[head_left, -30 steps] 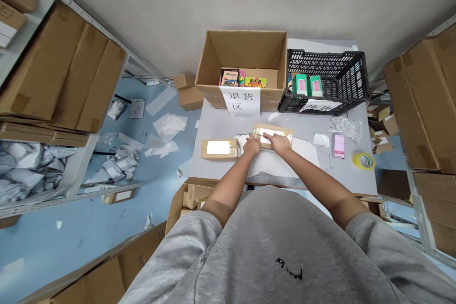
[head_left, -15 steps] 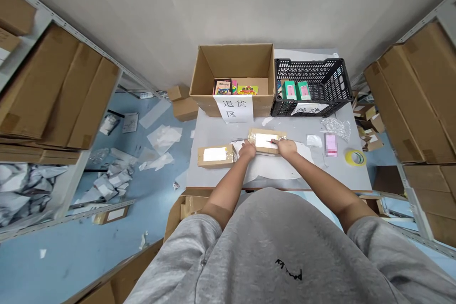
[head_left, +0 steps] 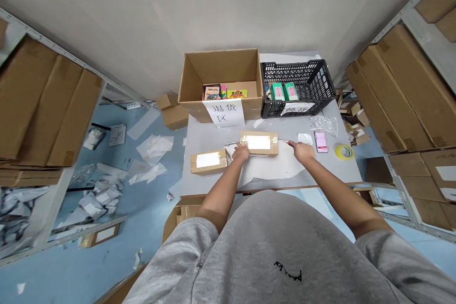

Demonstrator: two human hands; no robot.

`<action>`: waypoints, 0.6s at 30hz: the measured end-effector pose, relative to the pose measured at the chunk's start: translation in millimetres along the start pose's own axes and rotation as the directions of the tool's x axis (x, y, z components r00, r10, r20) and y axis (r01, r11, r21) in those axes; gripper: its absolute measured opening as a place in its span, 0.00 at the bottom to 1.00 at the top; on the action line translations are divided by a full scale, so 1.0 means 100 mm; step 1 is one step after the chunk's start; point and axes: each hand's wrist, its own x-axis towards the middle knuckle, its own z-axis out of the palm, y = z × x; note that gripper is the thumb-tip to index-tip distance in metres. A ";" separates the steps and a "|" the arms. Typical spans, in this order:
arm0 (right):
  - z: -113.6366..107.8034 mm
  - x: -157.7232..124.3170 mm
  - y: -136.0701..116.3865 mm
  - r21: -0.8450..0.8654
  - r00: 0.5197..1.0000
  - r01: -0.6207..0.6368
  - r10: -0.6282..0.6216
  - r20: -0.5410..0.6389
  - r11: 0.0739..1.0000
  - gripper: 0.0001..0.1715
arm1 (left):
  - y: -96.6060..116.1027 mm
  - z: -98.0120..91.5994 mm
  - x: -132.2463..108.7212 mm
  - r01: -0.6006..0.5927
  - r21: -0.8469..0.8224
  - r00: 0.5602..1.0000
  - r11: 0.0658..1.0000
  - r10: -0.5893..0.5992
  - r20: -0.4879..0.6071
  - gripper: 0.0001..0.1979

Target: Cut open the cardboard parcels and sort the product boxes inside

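Note:
On the white sheet [head_left: 270,168] in the middle of the table lies a taped cardboard box [head_left: 259,143] with a blank-looking white label. My left hand [head_left: 241,153] grips its left end, fingers closed against the side. To the right of the box, and apart from it, my right hand [head_left: 304,152] is closed around a slim utility knife [head_left: 290,143], its thin tip toward the box. Most of the handle is hidden in the fingers. Left of my left hand stands a second labelled cardboard box [head_left: 209,160].
Behind are a big open carton [head_left: 221,107] holding booklets and a black plastic crate [head_left: 298,97] with small green boxes. At right lie a phone-like pink-screened device [head_left: 321,142], a tape roll [head_left: 344,152] and bubble wrap [head_left: 326,125]. Shelves with cartons flank both sides.
My right hand has drawn back to the right with the knife, off the box. My left hand stays at the box's left end. The whole view has shifted a little.

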 end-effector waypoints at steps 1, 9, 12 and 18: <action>0.02 0.00 0.01 0.051 1.000 -0.012 0.014 -0.028 0.999 0.34 | 0.00 0.00 0.00 0.011 0.003 1.000 1.000 -0.011 0.006 0.30; 0.48 0.32 -0.41 0.624 0.984 -0.093 0.167 -0.061 0.776 0.40 | 0.05 0.04 -0.05 0.133 0.071 0.990 0.989 -0.136 0.038 0.33; 0.61 0.47 -0.58 0.697 0.971 -0.145 0.236 -0.036 0.702 0.41 | 0.13 0.05 -0.08 0.017 0.155 0.992 0.988 0.003 -0.128 0.38; 0.69 0.58 -0.63 0.786 0.968 -0.138 0.251 -0.023 0.603 0.41 | 0.42 0.00 -0.03 -0.659 0.241 0.734 0.712 0.679 0.001 0.40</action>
